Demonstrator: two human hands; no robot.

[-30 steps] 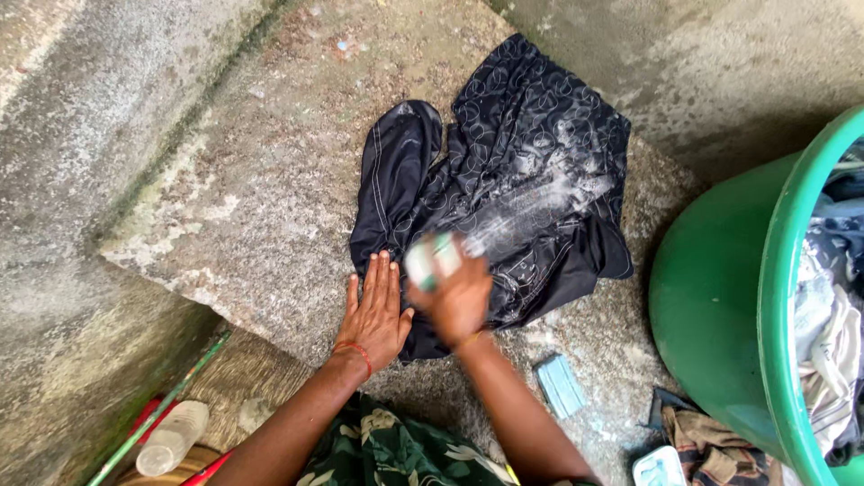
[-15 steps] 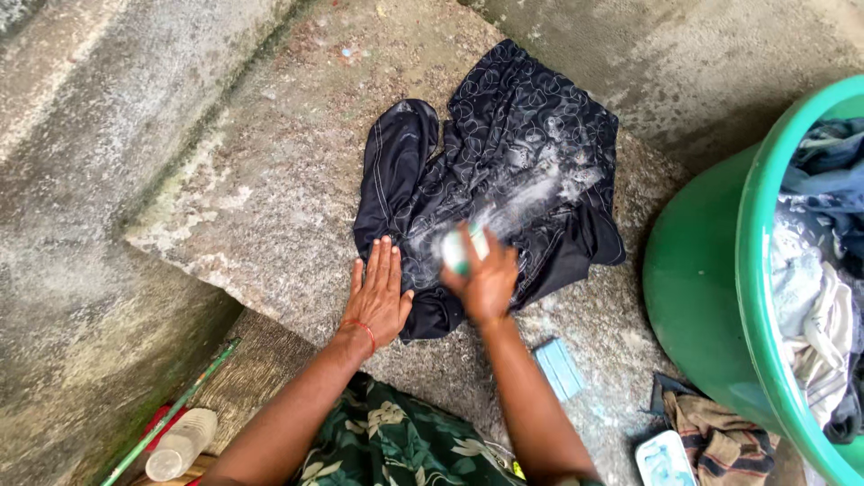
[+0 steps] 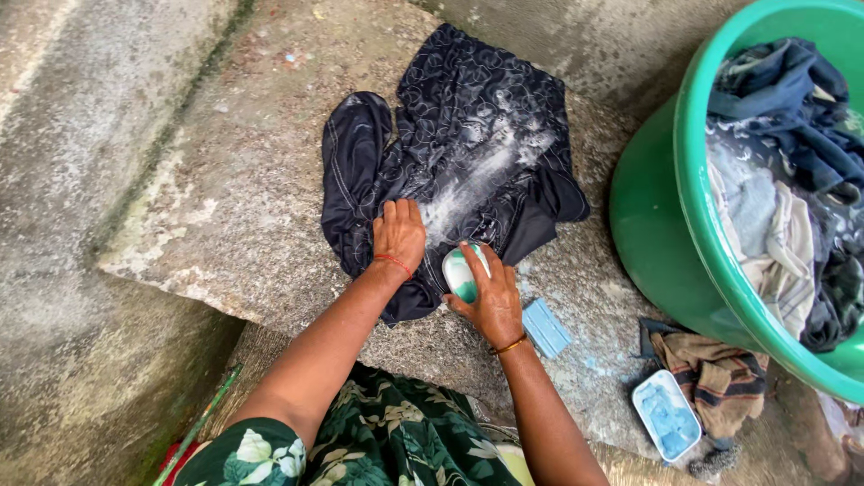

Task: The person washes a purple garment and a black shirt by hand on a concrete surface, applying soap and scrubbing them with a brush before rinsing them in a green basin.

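My right hand [image 3: 490, 301] has its fingers curled round a pale green-and-white oval soap bar [image 3: 462, 273], which sits on the near hem of the dark patterned wet garment [image 3: 468, 153]. A white lather streak runs away from my fingertips, up the cloth. My left hand [image 3: 399, 234] lies flat, fingers close together, pinning the cloth just left of the soap. The garment is spread on a rough grey stone slab [image 3: 243, 198]. Right of my right fingers lie a small blue rectangular block [image 3: 546, 328], a blue soap dish [image 3: 667, 415] and a green plastic tub [image 3: 670, 216] full of clothes. Risk as I judge it: the wet soap could squirt from my grip, or the cloth could bunch if my left palm lifts.
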